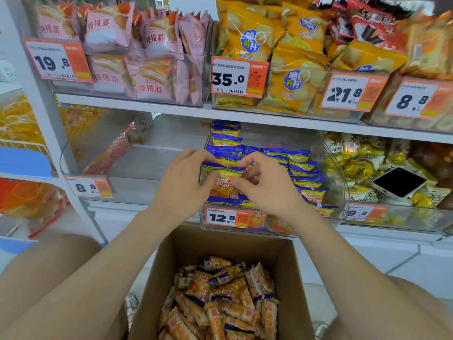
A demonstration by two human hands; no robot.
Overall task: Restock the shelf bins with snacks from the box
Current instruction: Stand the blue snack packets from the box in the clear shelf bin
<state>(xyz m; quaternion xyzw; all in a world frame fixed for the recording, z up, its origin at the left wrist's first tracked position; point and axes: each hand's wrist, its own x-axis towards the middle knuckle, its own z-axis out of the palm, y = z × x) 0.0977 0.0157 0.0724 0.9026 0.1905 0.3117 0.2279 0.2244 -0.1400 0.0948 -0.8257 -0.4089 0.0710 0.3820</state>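
Observation:
An open cardboard box (188,244) stands on the floor below me, holding several orange-and-blue snack packets (220,300). Straight ahead on the lower shelf is a clear bin (340,192) tagged 12.8, with rows of the same blue-edged packets (304,173) standing upright. My left hand (182,182) and my right hand (267,185) both pinch one packet (224,181) at the front left of that bin, fingers curled over its top edge and thumbs on its face.
Left of it sits a nearly bare clear bin (132,165) tagged 8.8. To the right, a bin of yellow packets has a phone (399,181) lying on top. The upper shelf carries bins of pink cakes (147,62) and yellow chip bags (289,77).

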